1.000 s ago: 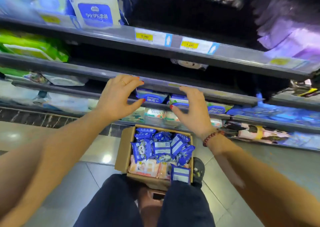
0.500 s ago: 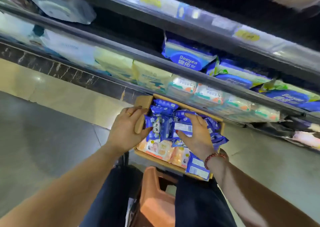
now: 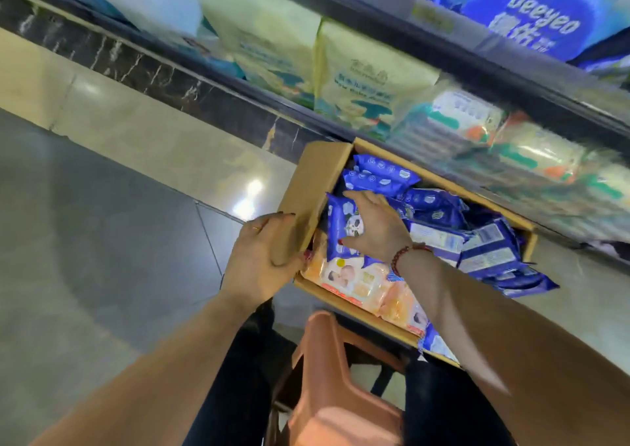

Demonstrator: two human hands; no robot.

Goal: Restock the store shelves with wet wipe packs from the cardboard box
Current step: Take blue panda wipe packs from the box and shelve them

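Your left hand grips the cardboard box by its left flap, fingers curled over the flap's outer face and thumb pressed against its lower edge. The box sits on the floor right against the foot of the store shelves, and everything else is best placed from it.

Inside the box, your right hand lies on a blue wet wipe pack at the left end, next to the flap you are holding. The fingers are spread over the top of the pack, with the thumb tucked against its lower edge; whether the pack is truly pinched or only touched, you cannot tell. A beaded bracelet circles that wrist.

More blue packs fill the far side and the right end of the box, several of them heaped over the right rim. Orange packs with a baby picture lie along the near wall of the box, just below your right hand.

Behind the box, the lowest shelf carries pale yellow bags and blurred white and green bundles. Above those, on the next shelf, stands a large blue pack reading Deeyeo.

Nearer to you than the box, an orange plastic stool shows between your dark trouser legs. The floor to the left of the box is grey and beige tile.
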